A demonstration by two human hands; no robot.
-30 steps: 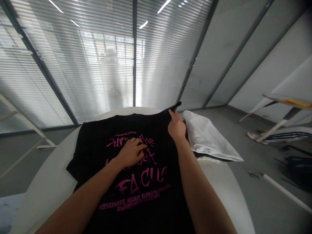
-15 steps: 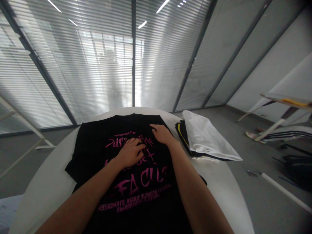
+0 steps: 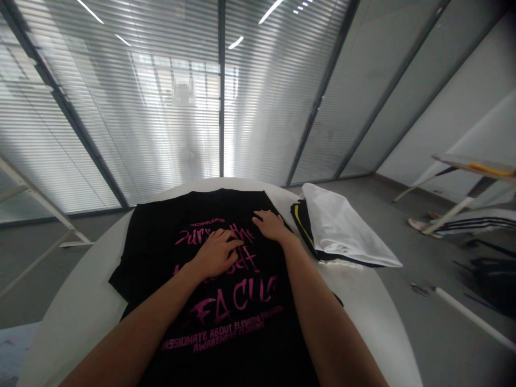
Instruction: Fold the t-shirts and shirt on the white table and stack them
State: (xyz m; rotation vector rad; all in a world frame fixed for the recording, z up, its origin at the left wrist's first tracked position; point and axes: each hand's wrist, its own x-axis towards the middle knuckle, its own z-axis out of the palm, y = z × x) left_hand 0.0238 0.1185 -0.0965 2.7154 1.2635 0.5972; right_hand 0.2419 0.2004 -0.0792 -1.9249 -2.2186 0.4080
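A black T-shirt [image 3: 161, 236] with pink lettering lies spread on a round white table [image 3: 80, 301]. My left hand [image 3: 217, 251] rests flat on the print near the shirt's middle, fingers stretched out. My right hand [image 3: 272, 224] lies flat on the shirt's right side, close to its edge, fingers spread and holding nothing. The shirt's right side is folded in, leaving a straight edge beside my right hand.
A stack of folded clothes [image 3: 342, 228], white on top with black and yellow beneath, sits on the table's right edge. Glass walls with blinds [image 3: 181, 107] stand behind. A slanted white frame [image 3: 463, 183], striped fabric [image 3: 471, 220] and a white tube [image 3: 471, 317] are on the floor at right.
My right hand held the shirt's right sleeve lifted at the far right, then brought it inward and let go; it now lies flat on the shirt. My left hand stayed put.
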